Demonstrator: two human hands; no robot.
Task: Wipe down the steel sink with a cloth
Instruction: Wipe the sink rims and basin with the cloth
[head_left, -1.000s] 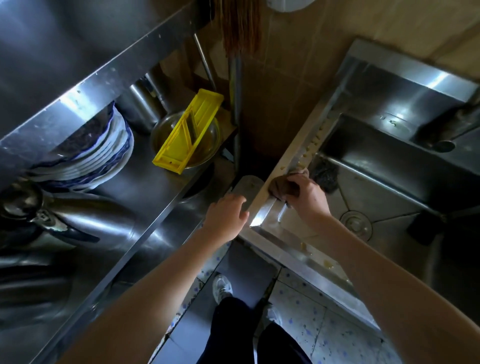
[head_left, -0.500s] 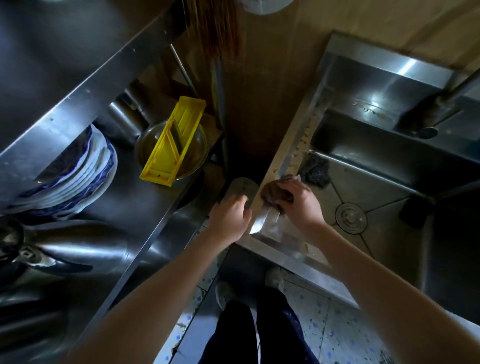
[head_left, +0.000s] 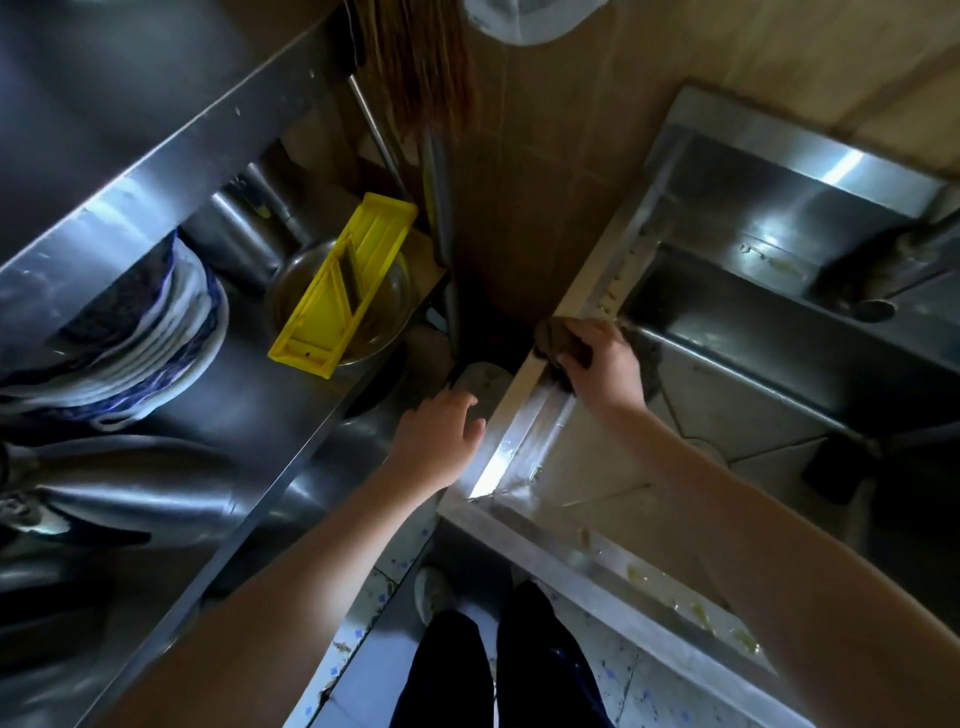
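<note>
We hold the dark cloth (head_left: 551, 340) bunched in our right hand (head_left: 605, 366), fingers curled around it, on the left rim of the steel sink (head_left: 522, 434). Our left hand (head_left: 441, 441) is loose and holds nothing, just beside that rim. Farther left, a yellow slicer (head_left: 343, 283) leans in a bowl (head_left: 288, 296) on the shelf (head_left: 249, 405).

The left hand (head_left: 439, 436) and right hand (head_left: 602, 364) are bare, as are both forearms, above dark trousers (head_left: 452, 670) and what looks like a pale grey shoe (head_left: 434, 592).
</note>
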